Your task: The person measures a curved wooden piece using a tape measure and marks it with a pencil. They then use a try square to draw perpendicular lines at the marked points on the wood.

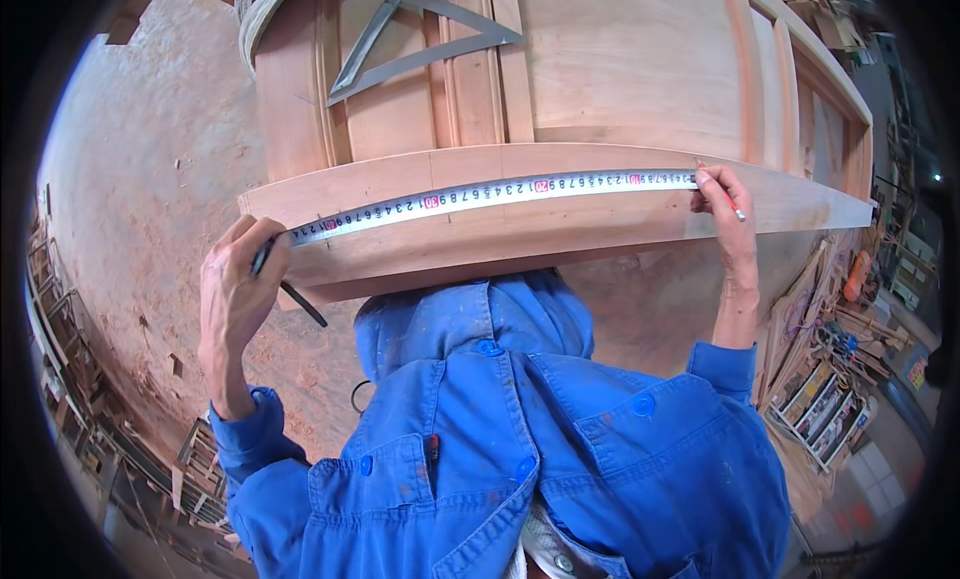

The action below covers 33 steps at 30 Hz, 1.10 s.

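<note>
Head view: a tape measure (500, 193) lies stretched along the near wooden board (560, 229), running from its left end to well past its middle; the left hand (235, 289) is closed on the tape's left end at the board's left corner, with a dark strap or pencil-like piece hanging below it, which I cannot make out clearly; the right hand (728, 219) presses the tape's right end flat against the board and pinches a red pencil (728, 201) whose tip sits at the tape's edge; the hands are well apart, one at each end of the tape. Farther off, a metal triangular square (420, 39) rests on the panelled wooden door (620, 69) beneath the board. The tape is laid and held taut; no pencil mark shows on the board, so marking seems not yet done.
</note>
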Tool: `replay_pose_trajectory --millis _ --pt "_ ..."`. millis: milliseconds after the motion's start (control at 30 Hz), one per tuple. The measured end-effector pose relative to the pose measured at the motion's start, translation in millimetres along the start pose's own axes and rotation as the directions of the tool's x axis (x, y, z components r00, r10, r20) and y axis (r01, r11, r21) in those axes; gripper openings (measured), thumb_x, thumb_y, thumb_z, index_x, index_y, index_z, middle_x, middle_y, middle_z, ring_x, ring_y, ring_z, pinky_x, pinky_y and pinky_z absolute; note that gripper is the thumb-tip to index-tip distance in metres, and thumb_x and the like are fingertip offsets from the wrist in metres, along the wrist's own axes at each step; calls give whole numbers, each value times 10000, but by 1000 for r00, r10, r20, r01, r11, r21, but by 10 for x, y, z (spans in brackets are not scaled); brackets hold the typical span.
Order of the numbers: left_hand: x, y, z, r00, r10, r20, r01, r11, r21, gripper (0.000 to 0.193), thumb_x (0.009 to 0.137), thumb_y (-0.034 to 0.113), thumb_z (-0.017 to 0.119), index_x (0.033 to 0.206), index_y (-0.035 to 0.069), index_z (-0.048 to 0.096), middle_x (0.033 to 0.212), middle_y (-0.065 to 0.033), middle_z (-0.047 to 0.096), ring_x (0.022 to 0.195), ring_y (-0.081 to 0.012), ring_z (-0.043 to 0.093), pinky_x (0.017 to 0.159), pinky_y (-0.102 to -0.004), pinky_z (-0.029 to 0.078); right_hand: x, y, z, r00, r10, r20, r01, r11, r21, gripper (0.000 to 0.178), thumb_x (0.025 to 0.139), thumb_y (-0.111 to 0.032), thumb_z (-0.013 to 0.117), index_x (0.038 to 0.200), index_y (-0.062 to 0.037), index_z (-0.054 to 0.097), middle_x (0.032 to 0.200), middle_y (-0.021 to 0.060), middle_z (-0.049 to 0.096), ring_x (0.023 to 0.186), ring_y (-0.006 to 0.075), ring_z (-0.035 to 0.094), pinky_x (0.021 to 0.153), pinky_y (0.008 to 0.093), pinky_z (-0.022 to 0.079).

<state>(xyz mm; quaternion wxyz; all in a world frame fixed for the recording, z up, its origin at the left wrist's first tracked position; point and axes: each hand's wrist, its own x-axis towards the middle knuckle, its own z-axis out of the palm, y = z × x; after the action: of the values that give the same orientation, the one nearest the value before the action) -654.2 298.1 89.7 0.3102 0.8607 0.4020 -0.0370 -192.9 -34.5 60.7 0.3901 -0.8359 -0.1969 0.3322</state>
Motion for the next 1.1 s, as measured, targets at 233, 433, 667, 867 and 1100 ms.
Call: replay_pose_trajectory --millis 233,433,667,867,1100 --pt "227 19 36 998 -66 22 63 989 132 240 958 253 701 927 16 720 868 -141 653 771 -343 655 710 -419 506 -20 -336 332 838 -543 -54 408 688 -600 234 890 -173 804 1080 -45 753 1061 137 693 937 303 675 841 413 543" --pt "294 14 1 994 -106 26 99 979 181 272 966 300 723 942 31 759 870 -108 658 780 -290 673 748 -401 539 -5 -544 1220 767 -604 218 621 611 -490 205 797 -186 872 911 -73 743 898 84 587 908 298 595 789 426 510" --pt "287 26 7 985 -175 0 170 959 225 310 923 340 775 927 30 780 899 -100 654 847 -283 658 771 -406 531 81 -676 1372 805 -536 256 590 672 -447 235 786 -195 879 837 -48 703 881 94 568 884 304 579 777 438 492" --pt "309 84 7 981 -193 5 186 953 238 320 915 346 781 929 25 780 883 -96 631 869 -285 632 786 -410 509 105 -715 1370 833 -482 274 553 698 -455 243 777 -181 878 842 -38 693 892 106 562 896 310 575 781 439 495" --pt "315 34 4 983 -181 7 177 968 180 305 916 327 778 911 22 774 859 -90 617 875 -282 627 787 -409 501 95 -741 1388 850 -450 274 526 711 -466 244 777 -174 876 827 -37 680 890 106 555 891 306 567 789 436 497"
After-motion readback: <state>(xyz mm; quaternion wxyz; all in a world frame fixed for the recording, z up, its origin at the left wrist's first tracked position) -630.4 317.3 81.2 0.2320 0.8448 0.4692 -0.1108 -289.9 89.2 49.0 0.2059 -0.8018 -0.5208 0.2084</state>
